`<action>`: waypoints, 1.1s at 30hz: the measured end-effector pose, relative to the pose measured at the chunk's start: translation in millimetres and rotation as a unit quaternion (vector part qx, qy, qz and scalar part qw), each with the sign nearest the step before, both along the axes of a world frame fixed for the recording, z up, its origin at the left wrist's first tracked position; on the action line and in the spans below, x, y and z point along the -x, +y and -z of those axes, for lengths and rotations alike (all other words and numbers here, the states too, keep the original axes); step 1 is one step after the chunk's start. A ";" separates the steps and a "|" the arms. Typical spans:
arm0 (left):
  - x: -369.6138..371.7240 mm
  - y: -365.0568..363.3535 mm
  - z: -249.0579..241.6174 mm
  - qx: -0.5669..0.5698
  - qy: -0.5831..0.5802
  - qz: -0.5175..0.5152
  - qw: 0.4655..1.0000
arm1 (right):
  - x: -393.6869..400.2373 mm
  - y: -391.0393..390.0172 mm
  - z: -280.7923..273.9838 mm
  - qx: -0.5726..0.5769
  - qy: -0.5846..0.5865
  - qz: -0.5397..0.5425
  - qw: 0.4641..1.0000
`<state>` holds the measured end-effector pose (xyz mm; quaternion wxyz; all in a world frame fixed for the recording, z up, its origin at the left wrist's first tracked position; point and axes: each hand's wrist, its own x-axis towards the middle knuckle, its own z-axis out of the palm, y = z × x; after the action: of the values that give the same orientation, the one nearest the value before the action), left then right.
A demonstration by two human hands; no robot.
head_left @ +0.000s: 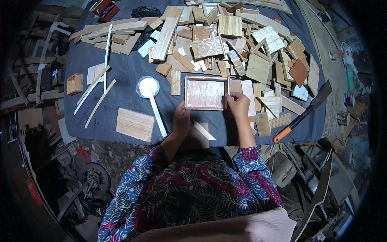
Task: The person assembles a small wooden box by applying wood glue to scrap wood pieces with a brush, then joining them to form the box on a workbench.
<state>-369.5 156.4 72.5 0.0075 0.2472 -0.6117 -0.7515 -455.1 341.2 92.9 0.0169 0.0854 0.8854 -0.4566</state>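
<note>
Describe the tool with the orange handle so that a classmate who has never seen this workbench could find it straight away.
Start at the dark cloth-covered table and go to its near right corner, beyond the person's right hand. There the long dark-bladed chopping knife with the orange handle lies slanted, handle towards the table edge. Among pale wooden offcuts, it alone shows dark metal and bright orange.

A single head-worn camera looks steeply down, with fisheye bending and dark corners, over the person's patterned sleeves onto the dark-covered table; it sits close above the near edge; the wood pile lies farther up the view.
</note>
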 end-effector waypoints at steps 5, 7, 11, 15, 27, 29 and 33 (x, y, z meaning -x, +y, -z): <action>-0.5 -2.0 -2.0 -0.011 -0.020 0.014 1.000 | 3.5 1.5 -6.7 -0.016 -0.039 -0.019 0.999; -0.3 -1.0 -1.8 -0.022 -0.023 0.015 0.999 | 3.5 3.8 -5.3 -0.005 -0.038 -0.018 0.999; -1.1 0.1 3.8 0.011 -0.026 0.002 1.000 | -2.0 9.8 1.2 0.001 -0.017 0.028 0.999; -1.9 -5.1 16.0 -0.006 -0.020 0.019 1.000 | -16.8 17.6 4.8 0.008 -0.005 0.060 0.998; -4.5 1.0 12.1 0.008 -0.061 -0.002 0.998 | -81.8 7.1 38.6 0.084 -0.042 0.061 0.994; -4.3 -2.0 13.7 0.016 -0.064 -0.013 0.998 | -83.7 0.6 36.7 0.090 -0.029 0.068 0.993; -3.5 -4.2 10.7 0.026 -0.074 0.006 0.997 | -85.1 -8.5 34.5 0.097 0.012 0.068 0.993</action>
<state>-366.0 152.2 61.8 -0.0357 0.2987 -0.6315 -0.7147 -370.0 332.7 58.4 -0.0164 0.1379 0.8292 -0.5415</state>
